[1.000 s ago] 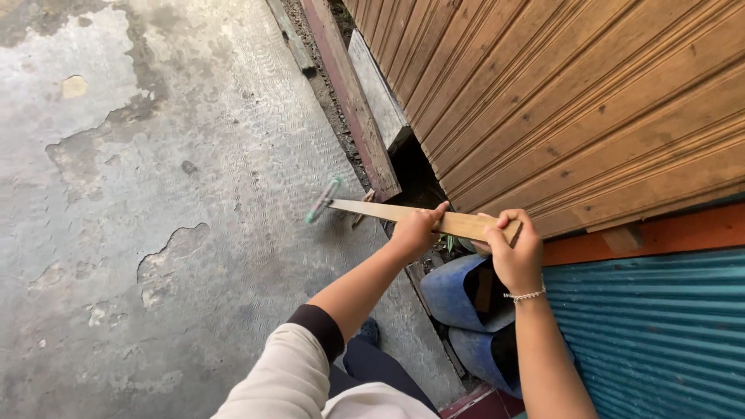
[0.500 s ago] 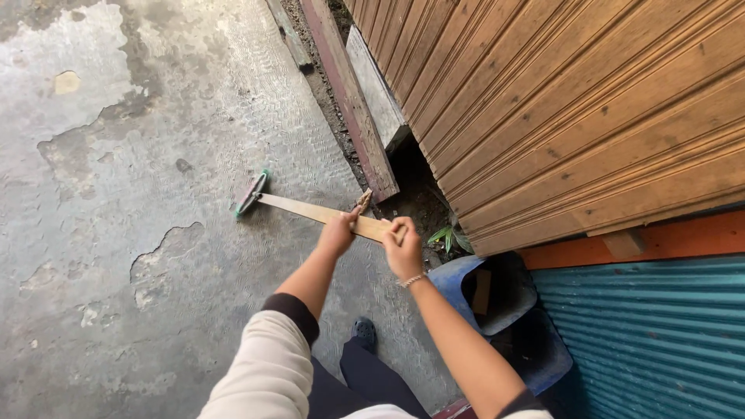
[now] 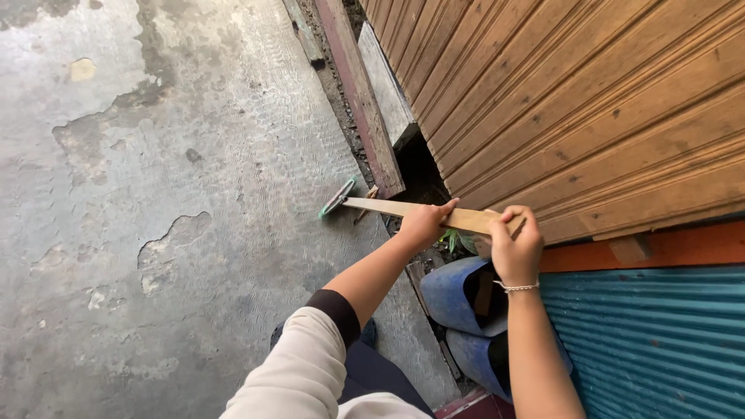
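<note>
concrete floor [image 3: 155, 155], broom handle [image 3: 403, 209] in both hands [image 3: 469, 237]

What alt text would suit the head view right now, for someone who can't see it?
Seen from above, the left hand and right hand grip a flat wooden handle whose green-edged head rests on the cracked concrete floor. A wooden slatted shutter runs along the right, with blue tubs below.

Single head camera, looking steeply down, hands near, concrete floor [image 3: 155, 194] left, wooden shutter [image 3: 590, 101] right
</note>
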